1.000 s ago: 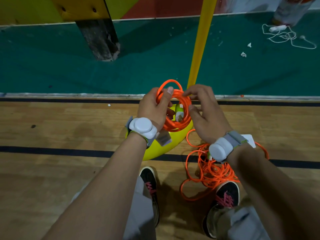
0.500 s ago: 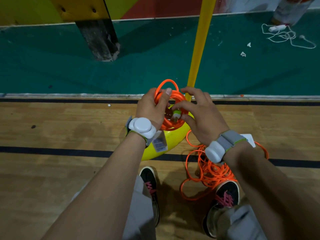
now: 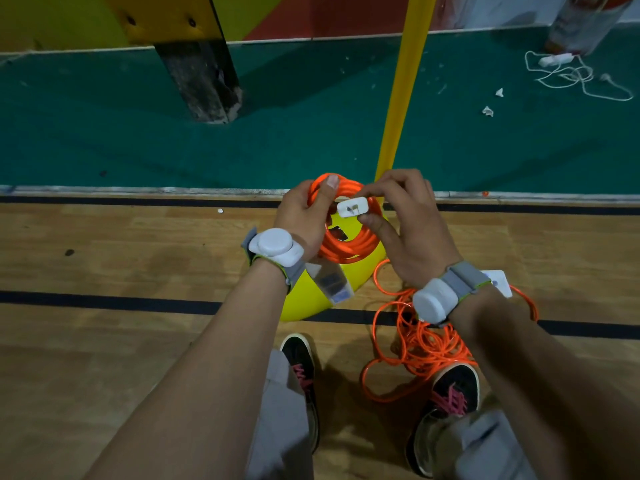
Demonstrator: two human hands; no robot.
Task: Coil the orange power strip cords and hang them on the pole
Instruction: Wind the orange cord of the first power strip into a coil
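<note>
Dim, even indoor light; soft shadows on the near wooden floor [image 3: 104, 341]; a faint sheen left of centre; wide-angle distortion bends far edges; near corners look soft

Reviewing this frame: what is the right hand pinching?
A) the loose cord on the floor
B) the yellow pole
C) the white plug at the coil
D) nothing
C: the right hand pinches the white plug between fingers and thumb, in front of the orange coil that the left hand grips. The yellow pole and the loose cord on the floor go untouched.
</note>
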